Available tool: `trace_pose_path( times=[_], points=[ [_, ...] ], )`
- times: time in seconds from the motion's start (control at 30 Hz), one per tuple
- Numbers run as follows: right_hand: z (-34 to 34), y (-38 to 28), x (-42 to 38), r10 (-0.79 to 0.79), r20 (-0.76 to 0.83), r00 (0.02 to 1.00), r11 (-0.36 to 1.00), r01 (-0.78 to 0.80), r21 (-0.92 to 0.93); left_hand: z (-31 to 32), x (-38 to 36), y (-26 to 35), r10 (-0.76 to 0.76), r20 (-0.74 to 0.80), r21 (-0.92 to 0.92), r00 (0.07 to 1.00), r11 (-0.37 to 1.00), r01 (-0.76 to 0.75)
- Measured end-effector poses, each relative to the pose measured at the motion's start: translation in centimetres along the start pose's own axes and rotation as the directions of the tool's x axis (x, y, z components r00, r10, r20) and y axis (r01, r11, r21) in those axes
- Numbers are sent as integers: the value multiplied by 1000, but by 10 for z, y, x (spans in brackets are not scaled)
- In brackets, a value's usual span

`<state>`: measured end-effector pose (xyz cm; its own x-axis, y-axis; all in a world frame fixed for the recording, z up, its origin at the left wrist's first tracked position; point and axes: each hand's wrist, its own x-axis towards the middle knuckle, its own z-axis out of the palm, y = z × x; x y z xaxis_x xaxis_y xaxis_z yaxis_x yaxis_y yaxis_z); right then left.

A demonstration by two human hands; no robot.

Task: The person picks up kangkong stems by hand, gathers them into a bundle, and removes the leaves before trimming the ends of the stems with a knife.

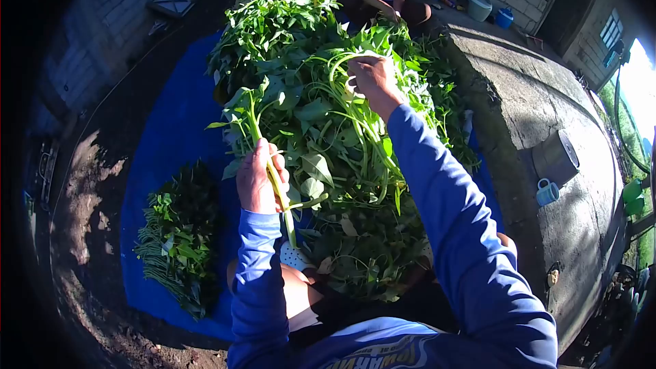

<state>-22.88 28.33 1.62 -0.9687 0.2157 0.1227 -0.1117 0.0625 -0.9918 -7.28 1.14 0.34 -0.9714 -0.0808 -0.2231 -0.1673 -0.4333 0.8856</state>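
Some bare tarp [165,133], edge showing, flanks the left hand [257,181] gripping stems [254,123]; the right hand [376,82] clasps vines [365,117].

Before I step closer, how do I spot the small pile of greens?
Find the blue tarp, then its near left part. The small pile lies there, left of the person's left hand, its stems lined up side by side, unlike the big tangled heap.

Can pass left, over the blue tarp [167,119], just beyond the bundled greens [181,236]! Blocked straight ahead by the tall leafy heap [280,51], hemmed in on the right by the concrete slab [529,99].
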Motion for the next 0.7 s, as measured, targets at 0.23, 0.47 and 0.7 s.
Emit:
trace_pose_path(
  times=[0.23,0.47,0.7],
  points=[
    [33,-4,50,304,100,947,891,-320,323,0,-5,2,102,44,41,994,994,-104],
    [15,-122,-68,13,168,986,919,-78,387,-17,-3,9,59,77,-104,995,993,-51],
    [-47,-121,-140,-232,101,967,958,209,197,-19,-17,8,115,116,-91,987,990,-104]
  ],
)
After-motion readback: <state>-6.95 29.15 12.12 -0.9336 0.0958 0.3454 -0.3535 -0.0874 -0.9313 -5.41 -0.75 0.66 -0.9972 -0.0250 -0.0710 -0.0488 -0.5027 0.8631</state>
